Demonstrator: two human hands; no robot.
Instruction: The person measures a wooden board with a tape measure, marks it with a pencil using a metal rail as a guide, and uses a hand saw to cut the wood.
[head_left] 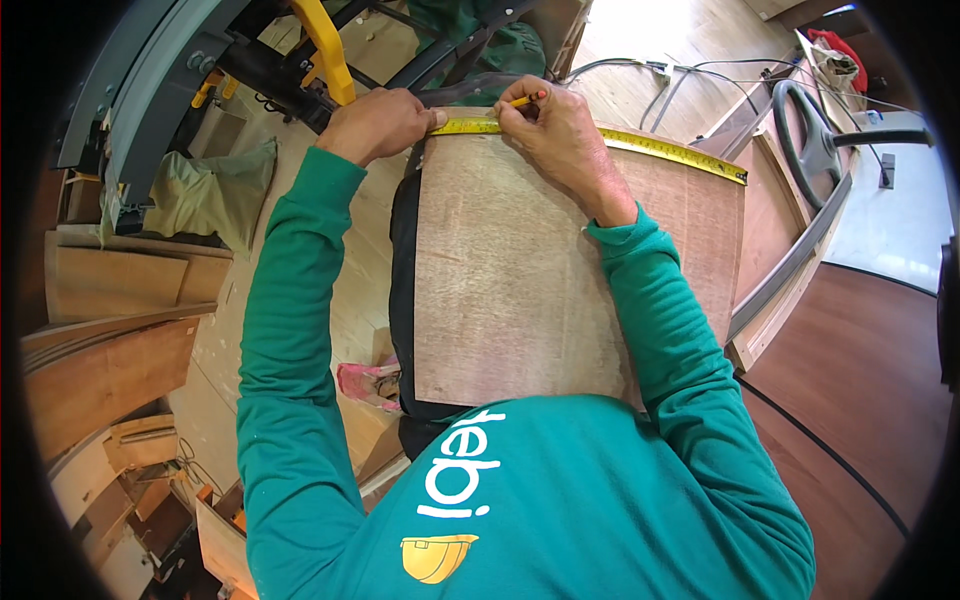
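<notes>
A rectangular plywood board [510, 270] lies in front of my body. Along its far edge stretches the yellow blade of a tape measure [672, 150], with its hooked end near the board's far right corner. My left hand [380, 122] is closed on the tape at the far left corner; the case, if it is there, is hidden by the fingers. Pinched in the fingers of my right hand [560, 135] is a short yellow pencil [523, 100], held over the tape left of the middle of that edge. The right hand covers part of the tape.
Grey metal framework with a yellow bar [325, 45] stands at the far left. At the far right is a black handwheel [805, 140] beside wooden framing. Black cables [690, 70] run across the floor. Plywood offcuts [120, 280] are stacked at left.
</notes>
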